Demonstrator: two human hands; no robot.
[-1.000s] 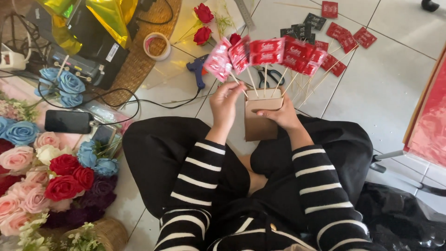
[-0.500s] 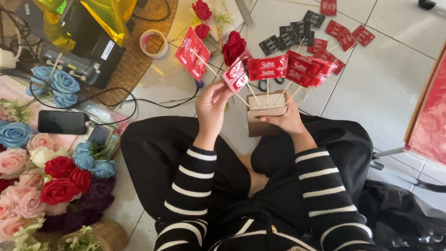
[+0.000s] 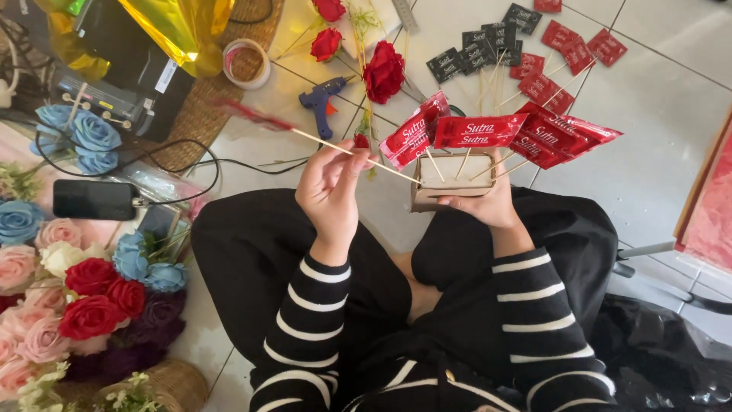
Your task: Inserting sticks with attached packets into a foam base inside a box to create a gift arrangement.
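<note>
Left hand (image 3: 329, 187) pinches skewer (image 3: 320, 141); right hand (image 3: 488, 202) grips box (image 3: 450, 174); bare tiles (image 3: 648, 152) beyond.

Left hand (image 3: 329, 183) on skewer (image 3: 335, 146), right hand (image 3: 480, 200) under box (image 3: 451, 177)

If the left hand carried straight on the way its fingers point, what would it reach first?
The left hand, pinching a skewer, points up and slightly away. First in that line is probably the blue glue gun on the floor; depth is unclear, so it might pass above.
</note>
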